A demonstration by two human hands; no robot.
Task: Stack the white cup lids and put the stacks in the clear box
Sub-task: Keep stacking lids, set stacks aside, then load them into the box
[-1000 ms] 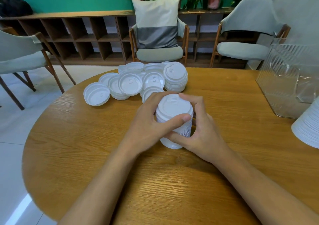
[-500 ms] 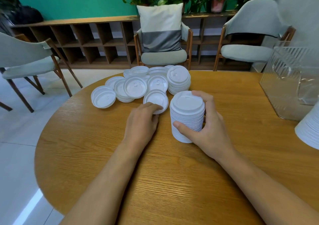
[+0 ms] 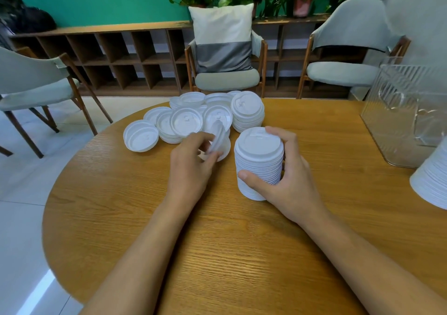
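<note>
Newly tipped up, a loose lid point(image 3: 219, 137) sits pinched in our left hand point(image 3: 191, 167) while our right hand point(image 3: 289, 178) grips the tall lid stack point(image 3: 258, 156), steadying it for the addition.

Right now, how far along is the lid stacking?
Done: one tall stack, gripped by the right hand. In hand: the left hand pinches a loose lid. Left: the scattered lids behind, and boxing; no white stack shows inside the clear box.
</note>
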